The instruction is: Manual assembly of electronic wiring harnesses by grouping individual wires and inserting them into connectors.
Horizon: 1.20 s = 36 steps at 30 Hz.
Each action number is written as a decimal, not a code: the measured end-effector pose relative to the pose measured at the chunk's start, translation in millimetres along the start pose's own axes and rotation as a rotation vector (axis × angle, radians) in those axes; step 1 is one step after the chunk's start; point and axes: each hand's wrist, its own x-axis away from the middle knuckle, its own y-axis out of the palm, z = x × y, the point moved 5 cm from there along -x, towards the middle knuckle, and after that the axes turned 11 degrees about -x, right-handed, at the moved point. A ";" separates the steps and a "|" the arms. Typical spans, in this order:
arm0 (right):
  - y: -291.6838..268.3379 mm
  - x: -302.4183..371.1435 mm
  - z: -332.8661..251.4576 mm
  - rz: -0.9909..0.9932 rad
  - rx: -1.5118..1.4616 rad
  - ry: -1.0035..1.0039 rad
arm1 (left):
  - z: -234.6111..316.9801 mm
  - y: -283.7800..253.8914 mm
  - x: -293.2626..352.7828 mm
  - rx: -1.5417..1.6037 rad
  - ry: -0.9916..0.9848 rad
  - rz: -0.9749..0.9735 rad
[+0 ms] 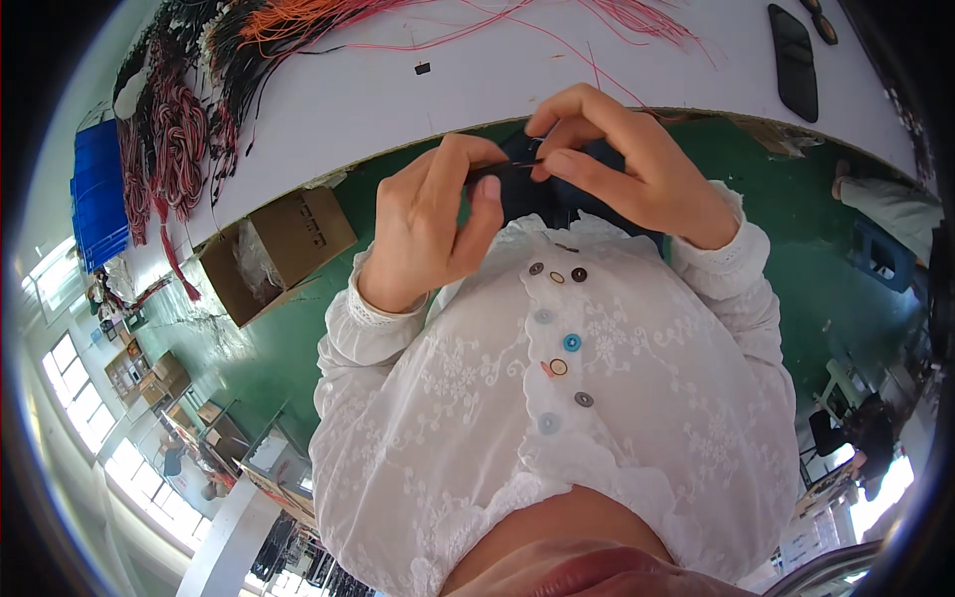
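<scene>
My left hand (423, 214) is closed, with thumb and forefinger pinched at the near edge of the table. A thin dark wire (524, 163) stretches from that pinch across to the fingers of my right hand (627, 159). My right hand's thumb and fingertips are closed on the wire's other end. What sits inside the left pinch is dark and mostly hidden by the fingers. On the white table (348, 119), beyond my hands, lies a small black connector piece (422, 69). Long red wires (637, 20) run along the table's far side.
Bundled red and black cables (177, 129) hang over the table's left end, beside orange wires (288, 18). A dark phone (793, 65) lies at the right. Below stand an open cardboard box (308, 224), blue bins (99, 199) and a blue stool (883, 256). A person's leg (890, 199) shows at right.
</scene>
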 end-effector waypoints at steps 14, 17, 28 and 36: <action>-5.7 7.0 8.8 0.042 -0.035 -0.051 | -17.7 -3.1 12.4 0.085 -0.229 -0.039; -5.7 7.4 12.8 0.023 -0.007 0.020 | -19.1 0.6 16.2 0.101 -0.242 -0.019; -5.4 6.4 4.9 0.063 0.160 -0.054 | -16.9 -8.8 13.9 0.015 -0.143 0.003; 1.0 -2.5 1.2 -0.008 0.292 -0.160 | -10.8 -1.5 4.1 0.006 -0.037 -0.032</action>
